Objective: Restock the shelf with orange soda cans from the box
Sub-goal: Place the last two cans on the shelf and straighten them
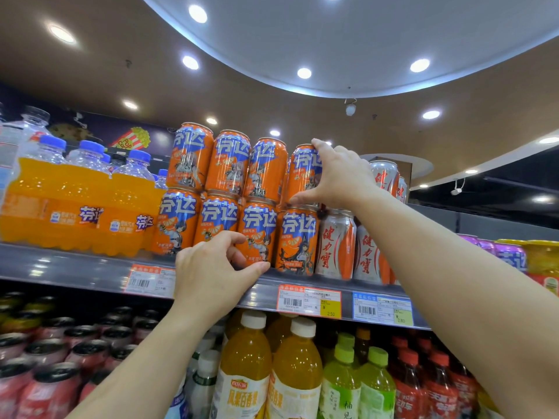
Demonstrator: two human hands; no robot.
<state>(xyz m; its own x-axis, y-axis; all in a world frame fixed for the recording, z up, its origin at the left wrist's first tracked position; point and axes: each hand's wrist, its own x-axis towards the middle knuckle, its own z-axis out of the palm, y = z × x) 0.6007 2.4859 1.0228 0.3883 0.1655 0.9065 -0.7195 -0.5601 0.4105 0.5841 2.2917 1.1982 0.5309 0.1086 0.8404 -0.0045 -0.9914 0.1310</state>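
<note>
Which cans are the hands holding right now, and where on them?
The right hand grips the rightmost top-row orange soda can around its side. The left hand pinches a bottom-row orange soda can low on its side.

1. Both bare forearms are raised up and forward from the lower edge of the view.
2. The left hand [211, 269] is held lower, its fingers curled and its thumb stretched out to the right.
3. The right hand [338, 173] is held higher, its wrist bent, with fingers spread above and thumb set below in a wide pinch.
</note>
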